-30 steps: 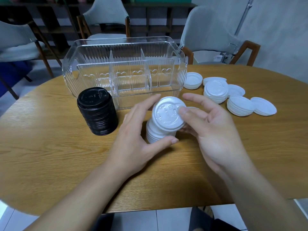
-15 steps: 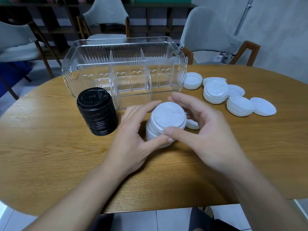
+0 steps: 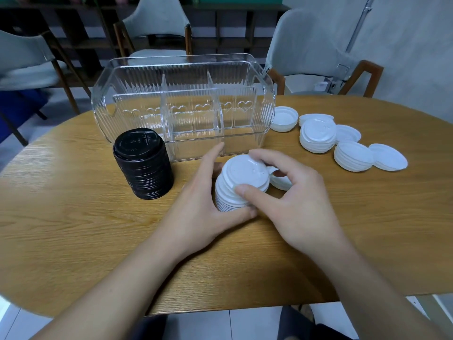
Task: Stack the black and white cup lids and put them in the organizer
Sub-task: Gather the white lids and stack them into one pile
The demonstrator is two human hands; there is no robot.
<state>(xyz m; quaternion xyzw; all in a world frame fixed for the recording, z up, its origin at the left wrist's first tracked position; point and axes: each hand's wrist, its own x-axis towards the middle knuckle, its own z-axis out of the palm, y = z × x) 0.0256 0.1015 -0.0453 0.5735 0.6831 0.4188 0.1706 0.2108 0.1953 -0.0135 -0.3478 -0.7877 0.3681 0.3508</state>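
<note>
Left hand (image 3: 196,207) cupped side of white lid stack (image 3: 235,192), thumb at base, steadying it. Right hand (image 3: 294,200) pinched top lid (image 3: 245,171) by rim, thumb at near edge, fingers over far edge. Top lid sat slightly askew; judged not fully seated.

Advice: press rim evenly, keep stack braced, square before lifting.

Black lid stack (image 3: 143,165) stood just left on worktop (image 3: 73,229). Clear organizer (image 3: 183,106) behind held no lids. Loose white lids (image 3: 343,143) waited to right.
</note>
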